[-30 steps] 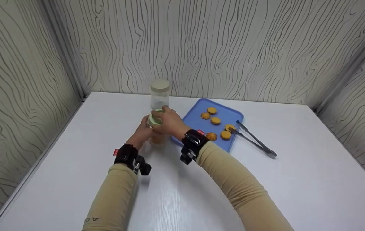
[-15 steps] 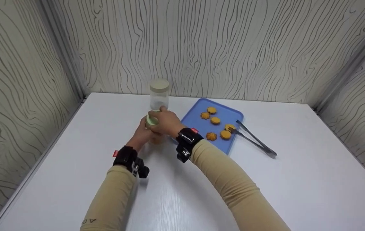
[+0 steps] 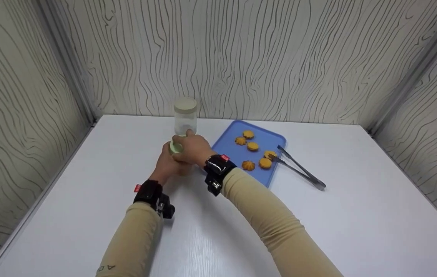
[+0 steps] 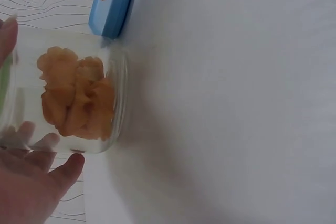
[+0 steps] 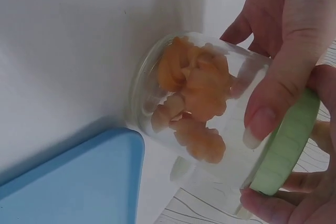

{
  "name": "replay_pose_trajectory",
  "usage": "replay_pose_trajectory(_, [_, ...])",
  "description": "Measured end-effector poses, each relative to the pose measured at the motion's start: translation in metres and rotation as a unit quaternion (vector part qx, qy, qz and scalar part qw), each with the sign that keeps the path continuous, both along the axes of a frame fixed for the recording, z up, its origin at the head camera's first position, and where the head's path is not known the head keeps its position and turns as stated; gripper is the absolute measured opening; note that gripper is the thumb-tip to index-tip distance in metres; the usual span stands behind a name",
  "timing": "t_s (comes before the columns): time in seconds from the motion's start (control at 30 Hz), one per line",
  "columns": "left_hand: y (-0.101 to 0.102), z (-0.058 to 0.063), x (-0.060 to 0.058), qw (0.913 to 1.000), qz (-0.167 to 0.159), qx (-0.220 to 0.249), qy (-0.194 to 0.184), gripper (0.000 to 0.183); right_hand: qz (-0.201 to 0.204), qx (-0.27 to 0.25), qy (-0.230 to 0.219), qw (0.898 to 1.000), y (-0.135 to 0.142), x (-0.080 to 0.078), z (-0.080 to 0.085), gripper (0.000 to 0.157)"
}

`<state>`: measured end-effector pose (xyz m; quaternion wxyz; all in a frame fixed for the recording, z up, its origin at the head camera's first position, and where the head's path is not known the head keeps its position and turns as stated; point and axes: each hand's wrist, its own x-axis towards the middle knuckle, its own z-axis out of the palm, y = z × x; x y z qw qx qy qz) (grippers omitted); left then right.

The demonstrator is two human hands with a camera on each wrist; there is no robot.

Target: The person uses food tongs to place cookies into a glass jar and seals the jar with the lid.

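My left hand [image 3: 165, 166] grips a clear jar [image 5: 239, 129] around its upper side, thumb near the rim. The jar stands on the table and holds several orange-brown, ridged cookies [image 4: 79, 98] heaped at its bottom. On its mouth sits a light green lid [image 5: 286, 145]. From above, my right hand [image 3: 195, 148] holds that lid by its edge, fingers curled around the rim. In the head view both hands cover most of the jar. The right wrist view shows the lid level with the jar's mouth.
Just behind the hands stands a second clear jar [image 3: 185, 122] with a beige lid [image 3: 185, 104]. To the right lies a blue tray [image 3: 226, 144] bearing several cookies [image 3: 253, 146]. Metal tongs [image 3: 303, 173] lean over the tray's right edge, tips on it, handle on the table.
My right hand and wrist have shifted a little left with the green lid in their grip. My left hand keeps its hold on the jar. The head view has also shifted slightly.
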<state>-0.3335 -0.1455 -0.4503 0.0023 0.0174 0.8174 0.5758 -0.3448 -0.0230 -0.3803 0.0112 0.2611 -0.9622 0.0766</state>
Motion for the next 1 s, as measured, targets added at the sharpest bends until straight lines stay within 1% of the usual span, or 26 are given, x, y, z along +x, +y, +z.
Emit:
replay_pose_trajectory(0.13, [0.000,-0.002,-0.001,0.9999,0.008,0.007,-0.006,0.098,-0.006,0.010,0.015,1.000,0.000,0.000,-0.003,0.061])
replay_pose_trajectory(0.2, [0.000,-0.003,-0.001,0.9998,0.006,0.018,-0.008,0.098,-0.010,0.010,0.019,1.000,0.000,0.001,-0.004,0.061])
replay_pose_trajectory(0.27, [0.000,-0.003,-0.001,0.9995,0.001,0.029,-0.010,0.098,-0.012,0.016,0.026,0.999,0.000,0.002,-0.005,0.062])
replay_pose_trajectory(0.37, [-0.002,-0.003,-0.001,0.9991,-0.012,0.040,-0.008,0.098,-0.014,0.043,0.043,0.998,-0.001,0.003,-0.005,0.064])
replay_pose_trajectory(0.43, [-0.004,-0.002,-0.001,0.9990,-0.021,0.039,-0.005,0.098,-0.015,0.066,0.047,0.997,-0.003,0.004,-0.003,0.065])
replay_pose_trajectory(0.47, [-0.005,-0.002,0.000,0.9991,-0.024,0.035,-0.003,0.098,-0.015,0.074,0.042,0.996,-0.003,0.004,-0.002,0.065])
replay_pose_trajectory(0.53, [-0.007,-0.002,0.000,0.9993,-0.027,0.026,0.001,0.098,-0.015,0.081,0.015,0.997,-0.005,0.005,0.002,0.067])
replay_pose_trajectory(0.63, [-0.009,-0.002,0.001,0.9992,-0.031,0.024,0.004,0.096,-0.020,0.062,-0.060,0.996,-0.005,0.003,0.010,0.070])
replay_pose_trajectory(0.7, [-0.009,-0.002,0.002,0.9991,-0.032,0.030,0.001,0.095,-0.013,0.049,-0.106,0.993,-0.003,0.000,0.015,0.070])
replay_pose_trajectory(0.77, [-0.008,-0.002,0.003,0.9989,-0.032,0.035,-0.004,0.095,0.005,0.043,-0.141,0.989,0.001,-0.003,0.019,0.070])
replay_pose_trajectory(0.83, [-0.007,-0.002,0.004,0.9989,-0.025,0.037,-0.010,0.095,0.033,0.047,-0.160,0.986,0.005,-0.006,0.023,0.070])
replay_pose_trajectory(0.9, [-0.006,-0.002,0.004,0.9989,-0.022,0.040,-0.010,0.096,0.057,0.051,-0.165,0.983,0.008,-0.008,0.026,0.069])
replay_pose_trajectory(1.0, [-0.006,-0.002,0.003,0.9988,-0.020,0.044,-0.009,0.096,0.073,0.052,-0.168,0.982,0.011,-0.011,0.028,0.066])
